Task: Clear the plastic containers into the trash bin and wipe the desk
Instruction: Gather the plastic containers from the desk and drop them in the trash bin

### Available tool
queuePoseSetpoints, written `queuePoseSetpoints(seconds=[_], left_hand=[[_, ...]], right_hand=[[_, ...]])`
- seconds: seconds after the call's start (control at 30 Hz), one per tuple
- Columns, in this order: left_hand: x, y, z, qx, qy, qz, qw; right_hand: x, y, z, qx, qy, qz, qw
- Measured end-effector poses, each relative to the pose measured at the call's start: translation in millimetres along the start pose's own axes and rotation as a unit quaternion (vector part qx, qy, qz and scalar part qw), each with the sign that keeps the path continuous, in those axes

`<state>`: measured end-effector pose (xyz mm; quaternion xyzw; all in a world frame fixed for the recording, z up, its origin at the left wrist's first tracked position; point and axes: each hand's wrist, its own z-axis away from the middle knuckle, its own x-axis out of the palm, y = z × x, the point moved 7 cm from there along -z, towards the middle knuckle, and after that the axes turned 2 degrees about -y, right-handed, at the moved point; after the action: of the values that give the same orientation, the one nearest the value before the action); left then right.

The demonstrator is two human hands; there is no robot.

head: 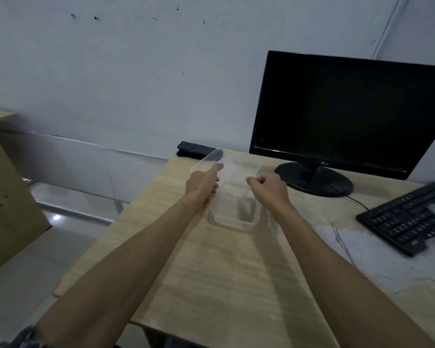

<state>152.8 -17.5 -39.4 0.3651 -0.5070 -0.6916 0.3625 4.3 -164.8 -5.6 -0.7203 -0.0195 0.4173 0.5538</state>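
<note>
Clear plastic containers sit in the middle of the wooden desk (211,267). One container (236,217) rests on the desk between my wrists. A second clear container (207,160) is tilted up behind it, and my left hand (203,184) grips its near edge with the index finger laid along it. My right hand (268,184) is curled, with fingertips pinched at the clear rim beside it; the exact contact is hard to make out through the clear plastic. A dark folded cloth (192,149) lies at the desk's back edge, just behind the containers.
A black monitor (349,114) stands at the back right on its round base (314,180). A black keyboard (409,217) lies at the right edge. The desk surface is worn pale at the right (357,249). A cardboard box (8,197) stands on the floor to the left.
</note>
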Motion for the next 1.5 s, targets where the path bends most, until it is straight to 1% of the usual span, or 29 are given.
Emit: queuePoseSetpoints(seconds=[0.1, 0.13, 0.2, 0.23, 0.27, 0.33, 0.37, 0.4, 0.5, 0.57, 0.63, 0.7, 0.77, 0.8, 0.83, 0.97, 1.03, 1.1, 1.17, 1.27, 1.37, 1.5], left_hand=[[-1.7, 2.5, -7.6, 0.003, 0.027, 0.006, 1.0], [-1.6, 2.9, -12.7, 0.001, 0.029, 0.002, 1.0], [-5.7, 3.0, -22.2, 0.002, 0.041, -0.02, 0.999], [-10.2, 4.8, -28.0, 0.012, 0.058, -0.062, 0.996], [-14.9, 7.7, -33.8, 0.031, 0.079, -0.129, 0.988], [-17.7, 20.0, -39.9, 0.086, 0.112, -0.268, 0.953], [-18.7, 23.1, -41.8, 0.1, 0.122, -0.307, 0.939], [-19.9, 22.5, -47.8, 0.096, 0.125, -0.332, 0.93], [-22.2, 17.9, -68.3, 0.072, 0.096, -0.39, 0.913], [-25.1, 16.1, -80.5, 0.077, 0.08, -0.367, 0.924], [-33.9, 16.9, -86.2, 0.072, 0.096, -0.311, 0.943], [-44.5, 16.6, -88.9, 0.04, 0.122, -0.221, 0.967], [-52.9, 19.4, -84.9, 0.009, 0.128, -0.096, 0.987], [-56.7, 23.4, -82.0, 0.003, 0.125, -0.049, 0.991], [-61.9, 29.1, -78.0, 0.003, 0.125, -0.026, 0.992], [-98.2, 58.6, -57.8, 0.042, 0.17, -0.012, 0.985], [-116.6, 73.1, -42.1, 0.061, 0.181, 0.014, 0.982], [-126.1, 84.8, -28.3, 0.075, 0.162, 0.074, 0.981], [-129.1, 93.8, -10.5, 0.07, 0.122, 0.146, 0.979], [-114.9, 96.1, 14.0, 0.038, 0.023, 0.209, 0.977], [-89.1, 89.8, 38.6, 0.016, -0.056, 0.202, 0.978], [-59.9, 83.2, 58.3, 0.023, -0.095, 0.16, 0.982]], right_hand=[[3.3, 0.6, -5.6, 0.04, -0.002, -0.055, 0.998], [3.1, -0.5, -7.3, 0.062, -0.002, -0.055, 0.997], [-0.3, -3.7, -8.9, 0.083, 0.002, -0.02, 0.996], [-2.8, -4.6, -12.5, 0.085, 0.007, 0.001, 0.996], [-4.3, -4.3, -15.3, 0.094, 0.01, 0.016, 0.995], [-6.7, -2.9, -24.5, 0.101, 0.015, 0.032, 0.994], [-6.3, -0.7, -28.4, 0.106, 0.011, 0.032, 0.994], [-5.8, 0.2, -30.9, 0.113, 0.002, 0.025, 0.993], [-5.8, 4.1, -39.6, 0.132, -0.007, -0.005, 0.991], [-6.4, 5.9, -43.5, 0.143, -0.006, -0.033, 0.989], [-4.2, 5.7, -42.7, 0.157, -0.016, -0.083, 0.984], [-1.8, 3.8, -40.1, 0.163, -0.028, -0.134, 0.977], [0.5, -1.0, -36.4, 0.157, -0.04, -0.171, 0.972], [1.9, -4.0, -33.9, 0.157, -0.05, -0.187, 0.968], [3.8, -7.9, -30.2, 0.157, -0.062, -0.207, 0.964], [10.7, -23.6, -11.3, 0.161, -0.111, -0.329, 0.924], [13.8, -29.2, -1.8, 0.159, -0.13, -0.363, 0.909], [17.3, -32.4, 6.6, 0.157, -0.149, -0.381, 0.899], [16.3, -37.2, 16.4, 0.141, -0.157, -0.397, 0.893], [9.5, -42.4, 28.8, 0.105, -0.156, -0.429, 0.883], [-4.0, -46.4, 40.5, 0.076, -0.144, -0.488, 0.858], [-24.3, -47.1, 53.4, 0.05, -0.142, -0.535, 0.832]])
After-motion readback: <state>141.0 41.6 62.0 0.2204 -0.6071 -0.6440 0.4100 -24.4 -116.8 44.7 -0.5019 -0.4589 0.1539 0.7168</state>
